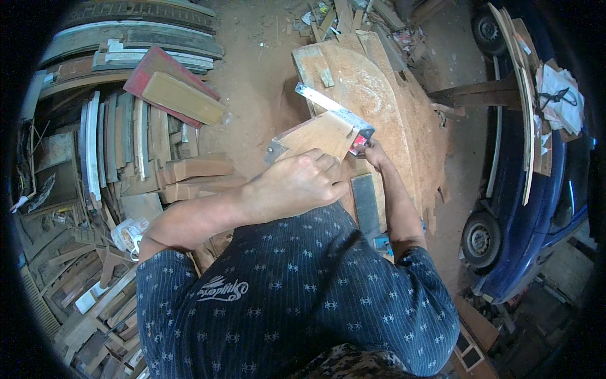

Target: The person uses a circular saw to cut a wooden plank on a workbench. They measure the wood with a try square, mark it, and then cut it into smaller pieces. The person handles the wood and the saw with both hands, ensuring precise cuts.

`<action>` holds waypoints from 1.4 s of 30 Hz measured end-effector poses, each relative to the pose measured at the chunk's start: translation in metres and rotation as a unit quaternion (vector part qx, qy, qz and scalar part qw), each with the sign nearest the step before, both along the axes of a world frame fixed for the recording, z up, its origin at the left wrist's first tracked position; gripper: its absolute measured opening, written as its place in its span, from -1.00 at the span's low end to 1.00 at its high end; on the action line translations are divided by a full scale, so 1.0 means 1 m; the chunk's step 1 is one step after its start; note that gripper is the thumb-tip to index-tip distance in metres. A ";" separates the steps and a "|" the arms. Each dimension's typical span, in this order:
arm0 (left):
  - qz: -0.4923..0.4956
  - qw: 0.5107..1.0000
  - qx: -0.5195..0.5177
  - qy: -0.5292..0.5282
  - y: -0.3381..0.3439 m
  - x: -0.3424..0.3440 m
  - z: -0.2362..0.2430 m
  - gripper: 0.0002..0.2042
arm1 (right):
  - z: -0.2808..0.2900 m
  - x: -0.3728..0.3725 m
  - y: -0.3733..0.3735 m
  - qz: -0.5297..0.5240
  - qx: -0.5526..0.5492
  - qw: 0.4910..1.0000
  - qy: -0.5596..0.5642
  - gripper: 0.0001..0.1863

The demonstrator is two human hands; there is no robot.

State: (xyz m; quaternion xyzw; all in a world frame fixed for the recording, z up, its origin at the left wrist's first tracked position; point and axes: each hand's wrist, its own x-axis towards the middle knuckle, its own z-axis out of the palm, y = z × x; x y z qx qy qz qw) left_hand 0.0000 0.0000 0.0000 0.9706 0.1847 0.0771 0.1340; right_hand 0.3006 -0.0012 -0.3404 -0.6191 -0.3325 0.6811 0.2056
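Observation:
A light-brown wooden board (312,138) lies at a slant in front of my body, over the near left side of a sawdust-covered work table (372,82). Across its far right end runs the metal blade of a try square (328,104), which sticks out past the board to the upper left. My right hand (374,155) is closed on the square's red and black stock at the board's right edge. Over the near edge of the board, my left hand (309,180) is curled with fingers together; its fingertips are hidden, so I cannot make out what they hold.
A dark flat block (366,205) lies on the table near my right forearm. Stacked planks (126,57) and offcuts fill the left side. A red board under a tan panel (183,98) rests on them. At the right stands a blue vehicle (524,252) beside leaning boards (527,95).

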 end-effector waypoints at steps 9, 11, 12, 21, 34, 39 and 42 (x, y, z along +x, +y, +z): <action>0.082 0.995 -0.049 -0.021 -0.005 -0.010 0.003 -0.72 | 0.008 0.035 -0.024 -0.218 -0.021 0.976 0.003 -0.56; 0.089 0.994 -0.055 -0.020 -0.008 -0.011 -0.006 -0.68 | 0.012 0.025 -0.024 -0.195 -0.122 0.972 -0.046 -0.44; 0.100 0.993 -0.062 -0.020 -0.010 -0.014 -0.008 -0.66 | 0.032 0.001 -0.024 -0.175 -0.139 0.974 -0.025 -0.38; 0.110 0.993 -0.052 -0.013 -0.051 0.004 -0.007 -0.73 | 0.165 -0.123 -0.035 -0.246 -0.073 0.908 0.331 -0.33; 0.380 0.782 -0.485 -0.090 -0.012 -0.049 -0.150 -0.36 | 0.148 -0.097 0.014 -0.052 -0.020 0.988 0.146 -0.24; 0.382 0.391 -0.820 -0.172 -0.031 -0.004 -0.113 -0.25 | 0.200 -0.103 0.008 -0.065 0.051 0.997 -0.009 -0.41; 0.340 0.372 -0.822 -0.266 -0.053 0.018 -0.144 -0.28 | 0.191 -0.103 -0.018 -0.049 0.121 0.990 -0.056 -0.44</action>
